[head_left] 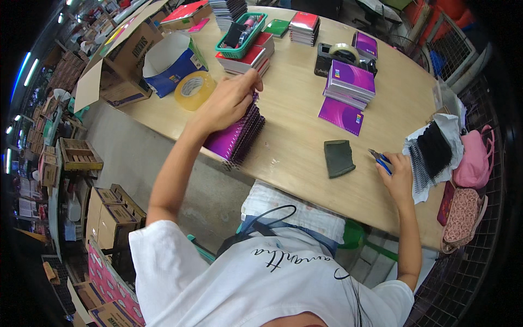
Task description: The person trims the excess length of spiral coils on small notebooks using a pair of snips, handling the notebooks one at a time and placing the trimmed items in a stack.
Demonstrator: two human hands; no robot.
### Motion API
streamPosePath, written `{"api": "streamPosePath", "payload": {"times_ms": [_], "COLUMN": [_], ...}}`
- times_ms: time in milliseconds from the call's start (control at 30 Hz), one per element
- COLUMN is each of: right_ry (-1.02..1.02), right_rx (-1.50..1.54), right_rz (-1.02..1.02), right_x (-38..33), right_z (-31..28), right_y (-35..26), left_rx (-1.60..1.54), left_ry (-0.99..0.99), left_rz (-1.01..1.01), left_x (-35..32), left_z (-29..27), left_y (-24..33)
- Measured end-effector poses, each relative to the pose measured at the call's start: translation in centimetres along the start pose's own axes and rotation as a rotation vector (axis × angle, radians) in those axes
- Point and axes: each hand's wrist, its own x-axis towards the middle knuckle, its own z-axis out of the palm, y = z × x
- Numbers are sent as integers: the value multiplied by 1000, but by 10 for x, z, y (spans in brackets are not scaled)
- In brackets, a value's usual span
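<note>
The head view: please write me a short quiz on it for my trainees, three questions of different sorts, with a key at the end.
1. Open question: what tool does the person's right hand hold?
2. True or false: the dark grey pad lies on the table to the left of that hand.
3. Multiple choice: what colour are the covers of the spiral-bound notebooks at the left hand?
a) red
b) green
c) purple

Key:
1. Blue-handled pliers.
2. True.
3. c) purple.
</note>
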Motion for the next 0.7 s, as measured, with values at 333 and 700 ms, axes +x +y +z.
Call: {"api": "streamPosePath", "payload": {"times_ms": [333,700], "right_ry": [176,136], "right_rx": [-20,279], "right_rz": [-26,99], "right_x": [-23,35], "right_z": [53,58], "right_y": [37,15], "left_rx": [382,24], "left_ry": [24,107], "left_rz": [226,-489], "left_x": [-8,94], "left_z": [33,194], "left_y": [-43,5]}}
